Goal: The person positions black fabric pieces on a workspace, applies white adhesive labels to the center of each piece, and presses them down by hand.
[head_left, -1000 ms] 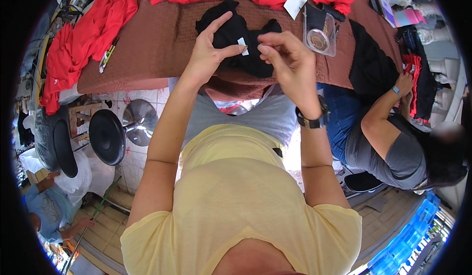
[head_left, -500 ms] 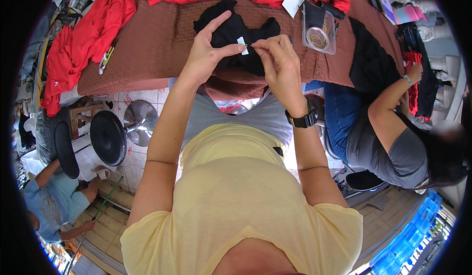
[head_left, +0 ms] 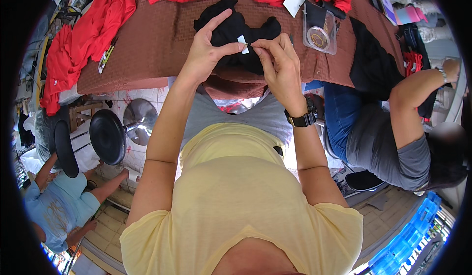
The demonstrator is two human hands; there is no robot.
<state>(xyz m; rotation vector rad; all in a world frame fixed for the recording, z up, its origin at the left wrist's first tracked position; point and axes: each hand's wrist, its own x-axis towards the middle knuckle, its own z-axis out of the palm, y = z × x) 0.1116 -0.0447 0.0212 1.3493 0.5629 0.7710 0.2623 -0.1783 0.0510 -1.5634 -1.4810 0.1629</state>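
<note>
A black garment [head_left: 226, 29] lies bunched on the brown cloth-covered table in front of me, with a small white label [head_left: 243, 44] on it. My left hand [head_left: 205, 53] holds this garment, index finger stretched along it and thumb pressed at the label; its other fingers are hidden. From the right, my right hand [head_left: 281, 58] pinches thumb and forefinger together beside the label, close to my left thumb tip. What sits in that pinch is too small to name. A dark watch [head_left: 303, 115] is on my right wrist.
A clear plastic box [head_left: 320, 34] with a round container stands to the right. Red garments [head_left: 98, 34] hang over the left table edge, beside a pen-like tool [head_left: 106, 58]. A co-worker [head_left: 388, 132] sits at right; another person [head_left: 64, 196] is behind left, near black stools [head_left: 107, 137].
My hands stay almost in place at the label. The co-worker on the right has raised an arm outward. At left, the other person has shifted, and the green stick no longer shows.
</note>
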